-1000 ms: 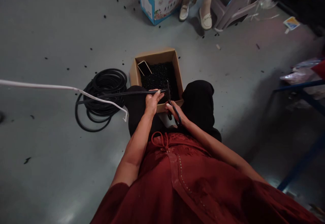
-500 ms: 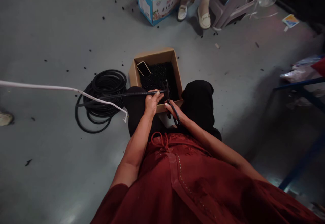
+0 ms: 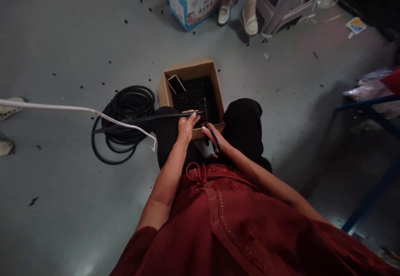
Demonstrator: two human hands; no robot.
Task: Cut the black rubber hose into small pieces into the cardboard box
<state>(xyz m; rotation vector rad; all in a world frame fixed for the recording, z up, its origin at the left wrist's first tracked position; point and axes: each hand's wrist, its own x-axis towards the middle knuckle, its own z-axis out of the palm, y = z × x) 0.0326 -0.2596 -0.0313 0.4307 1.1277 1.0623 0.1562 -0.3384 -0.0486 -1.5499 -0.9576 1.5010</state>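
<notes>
My left hand is closed around a black ribbed hose close to its end. That hose runs left over my knee to a coil of black hose on the floor. My right hand grips black-handled scissors, whose blades stand at the hose's end, above the box. Below both hands, a cardboard box between my knees holds many small black pieces. A dark, pale-edged phone-like rectangle lies on them in the box's far left corner.
A white cord crosses from the left edge. Beyond the box stand a blue and white carton, a person's shoes and a plastic stool. A blue metal frame is at the right. Small black bits dot the floor.
At the left edge, another person's second shoe has come into view. My hands, the hose and the scissors are almost where they were.
</notes>
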